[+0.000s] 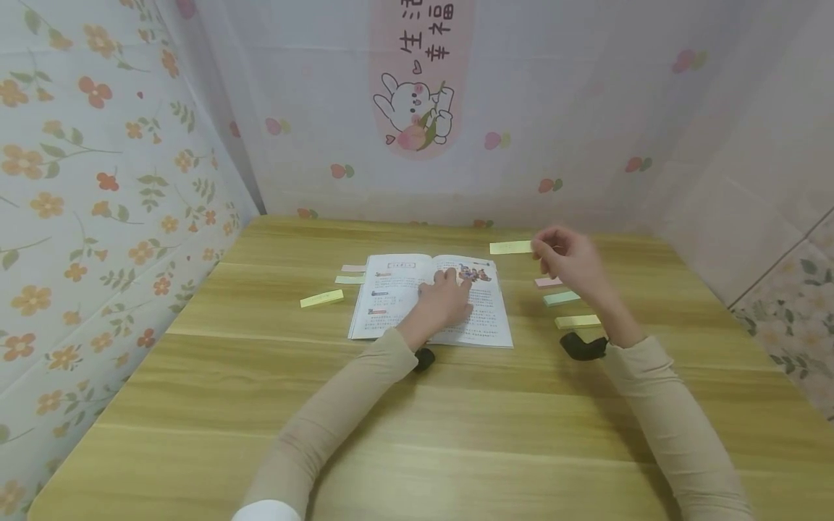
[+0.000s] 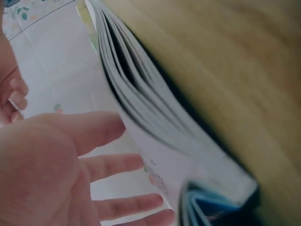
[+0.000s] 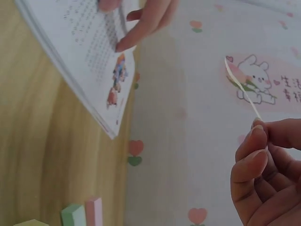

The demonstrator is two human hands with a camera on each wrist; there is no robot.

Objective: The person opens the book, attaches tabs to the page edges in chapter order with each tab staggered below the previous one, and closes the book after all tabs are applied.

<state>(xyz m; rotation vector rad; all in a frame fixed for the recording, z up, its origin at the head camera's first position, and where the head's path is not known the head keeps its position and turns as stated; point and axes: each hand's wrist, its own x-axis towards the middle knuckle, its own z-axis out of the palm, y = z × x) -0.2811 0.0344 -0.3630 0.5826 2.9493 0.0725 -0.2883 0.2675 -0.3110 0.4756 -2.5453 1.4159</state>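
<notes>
An open book [image 1: 384, 318] with printed text and a small coloured picture lies on the table. My left hand [image 1: 446, 298] rests on its right-hand page with the fingers extended; in the left wrist view the hand [image 2: 51, 160] is beside the book's page edges [image 2: 136, 84]. Right of the book and raised, my right hand [image 1: 568, 257] pinches one end of a yellow sticky note [image 1: 510, 247]. The right wrist view shows this note [image 3: 242, 89] nearly edge-on between thumb and fingertips of the hand [image 3: 263, 174].
Pink [image 1: 546, 282], green [image 1: 562, 297] and yellow sticky-note pads [image 1: 578, 321] lie right of the book. Pink [image 1: 353, 268] and green strips [image 1: 350, 280] show at its left edge, near a yellow strip [image 1: 321, 298]. A patterned cloth [image 1: 313, 130] hangs behind the wooden table [image 1: 443, 441].
</notes>
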